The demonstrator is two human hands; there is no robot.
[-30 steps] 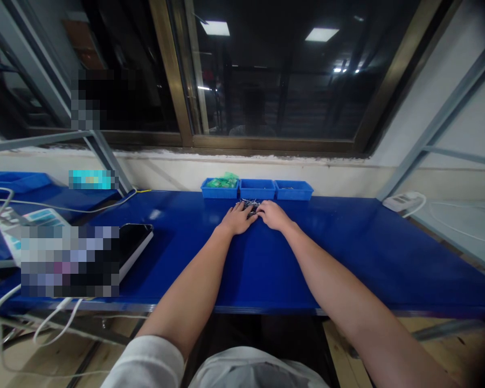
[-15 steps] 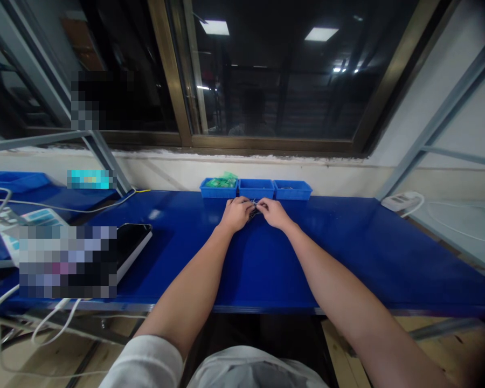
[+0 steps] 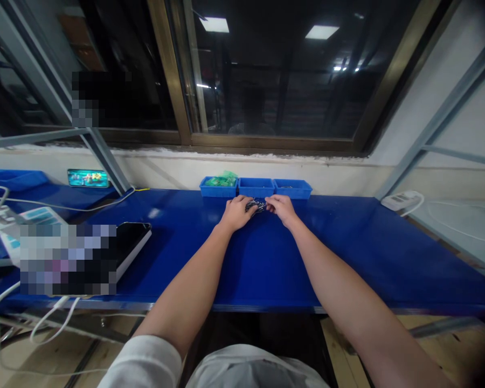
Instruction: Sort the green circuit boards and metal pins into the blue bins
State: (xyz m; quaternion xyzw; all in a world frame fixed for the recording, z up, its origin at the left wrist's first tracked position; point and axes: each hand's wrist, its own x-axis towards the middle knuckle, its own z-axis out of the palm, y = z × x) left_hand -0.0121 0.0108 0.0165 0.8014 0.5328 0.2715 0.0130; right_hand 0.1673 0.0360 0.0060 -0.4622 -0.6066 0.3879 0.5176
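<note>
Beyond the middle of the blue table [image 3: 262,269], my left hand [image 3: 236,213] is closed around a bunch of thin, shiny metal pieces [image 3: 257,205]. They are too small for me to make out their kind. My right hand [image 3: 282,209] is at the right end of the bunch, thumb and fingers pinched together. Whatever sits in that pinch is hidden. Just behind my hands stand three blue bins in a row: the left bin [image 3: 218,192] holds green plastic bags [image 3: 223,179], and the right bin [image 3: 293,191] has a few thin pieces in it. The middle bin [image 3: 256,190] shows little inside.
A dark-topped device [image 3: 134,237], partly blurred out, lies at the left with white cables [image 3: 56,312]. Behind it a lit phone [image 3: 88,178] leans near the grey metal frame [image 3: 105,159]. A white power strip [image 3: 402,200] lies at the right edge.
My right hand has drawn a little to the right, away from my left, so more of the metal bunch shows between them. My left hand stays nearly in place.
</note>
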